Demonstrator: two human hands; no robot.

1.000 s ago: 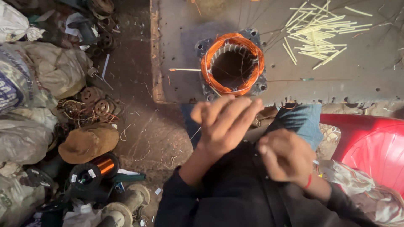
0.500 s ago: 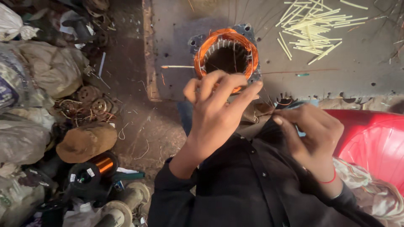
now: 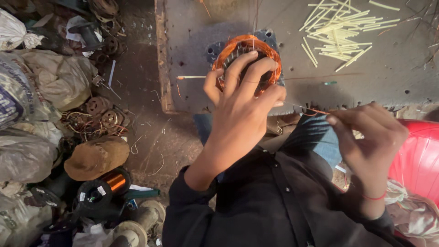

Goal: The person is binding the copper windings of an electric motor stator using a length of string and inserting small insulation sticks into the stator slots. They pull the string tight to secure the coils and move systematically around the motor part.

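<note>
Two hands show: the left hand (image 3: 242,110) in the middle of the frame and the right hand (image 3: 370,137) at the lower right. One motor stator (image 3: 247,61) wound with copper wire sits at the upper middle on the one grey tabletop (image 3: 388,77). One single pale stick (image 3: 191,77) lies just left of it. The pile of pale sticks (image 3: 340,34) at the upper right holds too many to count, several dozen at least. One red plastic tub (image 3: 418,160) stands at the right edge. One spool of copper wire (image 3: 114,181) lies at the lower left, with one brown cap (image 3: 96,157) above it. At least three cloth sacks (image 3: 55,80) crowd the left edge.
</note>
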